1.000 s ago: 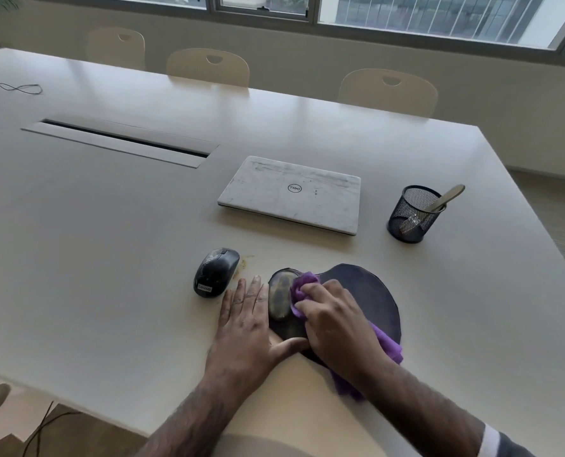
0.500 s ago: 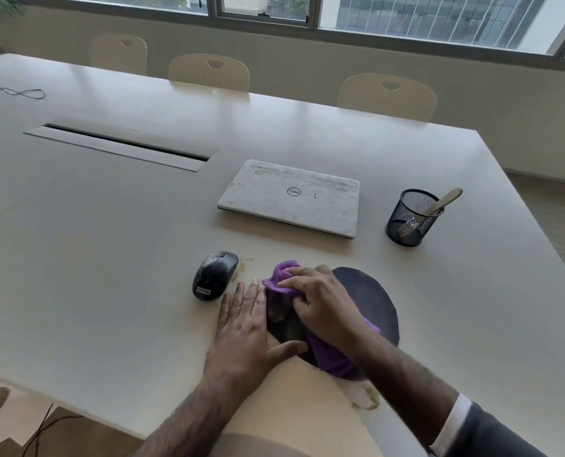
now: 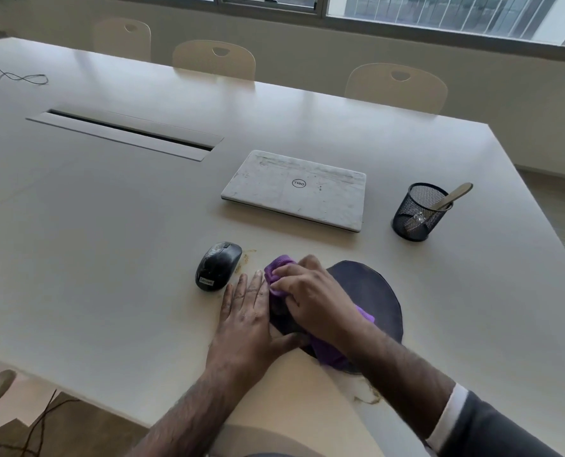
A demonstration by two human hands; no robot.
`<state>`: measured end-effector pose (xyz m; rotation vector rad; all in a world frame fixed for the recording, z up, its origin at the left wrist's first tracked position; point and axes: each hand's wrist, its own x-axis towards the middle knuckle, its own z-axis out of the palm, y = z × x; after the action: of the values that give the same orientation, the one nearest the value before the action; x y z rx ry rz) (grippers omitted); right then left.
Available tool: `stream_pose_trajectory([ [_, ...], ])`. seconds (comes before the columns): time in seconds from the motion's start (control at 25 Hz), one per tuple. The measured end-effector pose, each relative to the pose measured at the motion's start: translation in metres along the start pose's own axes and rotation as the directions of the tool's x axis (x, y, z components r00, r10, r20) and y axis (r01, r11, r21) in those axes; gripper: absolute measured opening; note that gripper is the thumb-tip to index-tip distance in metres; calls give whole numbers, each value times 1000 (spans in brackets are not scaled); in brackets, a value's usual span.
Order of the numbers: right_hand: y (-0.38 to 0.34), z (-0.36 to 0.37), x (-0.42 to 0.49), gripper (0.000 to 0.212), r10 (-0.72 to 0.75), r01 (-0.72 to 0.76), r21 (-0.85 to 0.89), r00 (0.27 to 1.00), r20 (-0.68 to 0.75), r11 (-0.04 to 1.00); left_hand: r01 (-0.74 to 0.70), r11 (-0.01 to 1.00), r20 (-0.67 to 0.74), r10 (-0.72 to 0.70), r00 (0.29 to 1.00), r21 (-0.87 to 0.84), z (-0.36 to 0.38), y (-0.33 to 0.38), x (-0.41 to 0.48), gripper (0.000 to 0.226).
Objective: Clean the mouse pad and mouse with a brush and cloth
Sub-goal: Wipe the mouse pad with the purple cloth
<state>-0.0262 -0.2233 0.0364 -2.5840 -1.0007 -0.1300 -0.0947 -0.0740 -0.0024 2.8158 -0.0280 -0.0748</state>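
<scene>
**Cloth at work on the pad, mouse waiting**

The right hand (image 3: 311, 291) was curled round a bunched purple cloth (image 3: 279, 263) and pressed it onto the left end of the dark mouse pad (image 3: 370, 291), which lay close to the near edge of the table (image 3: 109, 242). The left hand (image 3: 246, 315) lay flat with straight fingers just left of the pad. Its thumb reached onto the pad's near-left rim, apparently to pin it down. The mouse (image 3: 218, 265) sat on bare table just left of the pad, beyond the left fingertips, and neither hand touched it.

The pad wipe looked to be in hand. The right part of the pad showed plain and dark, though fine dirt would have been too small to see. The mouse looked smudged on top and probably remained to be done. Brownish crumbs (image 3: 246, 257) lay between mouse and pad, and more debris (image 3: 367, 395) sat at the near edge beside the right forearm. A pale handle (image 3: 452, 194) — likely the brush — leaned in a mesh cup (image 3: 416, 216) well apart at the far right, so whether brushing was finished could not be told.

The pad's near rim ran close to the table's near edge, so a stroke pulled nearward risked sweeping dirt or cloth over it. Open tabletop lay to the left and right, and the closed laptop (image 3: 294, 189) was well apart on the far side.
</scene>
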Motion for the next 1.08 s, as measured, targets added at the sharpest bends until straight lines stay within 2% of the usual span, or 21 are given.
stream_pose_trajectory([
  [0.08, -10, -3, -19, 37, -107, 107, -10, 994, -3, 994, -3, 1000, 14, 2, 1000, 6, 1, -1, 1, 132],
  [0.24, 8, -4, -38, 37, -105, 97, 99, 992, 71, 990, -18, 1000, -1, 18, 1000, 21, 1, -2, -1, 120],
  [0.44, 16, -2, -47, 37, -100, 96, 36, 988, 121, 995, -80, 995, -47, 78, 996, -54, 1, -4, -1, 110],
  [0.6, 31, -11, -61, 43, -107, 114, -43, 984, 141, 992, -77, 997, -50, 76, 996, -17, 4, -5, -1, 110],
  [0.68, 56, -17, -67, 50, -47, 54, -68, 993, 105, 996, -69, 998, -56, 68, 996, -15, 5, -4, -1, 113],
  [0.76, 94, -27, -72, 54, 121, -120, -73, 993, 5, 990, -65, 997, -67, 63, 996, -30, 5, -5, 0, 114],
  [0.84, 114, -41, -69, 54, 331, -335, -32, 939, -88, 942, -67, 997, -72, 64, 995, -46, 6, -5, 0, 114],
  [0.88, 111, -42, -65, 54, 371, -374, -8, 923, -104, 928, -67, 997, -73, 64, 995, -43, 6, -5, 0, 115],
  [0.92, 100, -39, -63, 53, 342, -343, -2, 935, -96, 939, -67, 997, -74, 64, 995, -35, 6, -5, 0, 115],
  [1.04, 66, -20, -77, 51, 87, -83, -80, 995, 41, 993, -64, 998, -73, 63, 995, -20, 5, -5, 0, 115],
  [1.08, 72, -20, -81, 52, 78, -73, -98, 996, 47, 993, -64, 998, -70, 63, 996, -16, 5, -5, 0, 114],
])
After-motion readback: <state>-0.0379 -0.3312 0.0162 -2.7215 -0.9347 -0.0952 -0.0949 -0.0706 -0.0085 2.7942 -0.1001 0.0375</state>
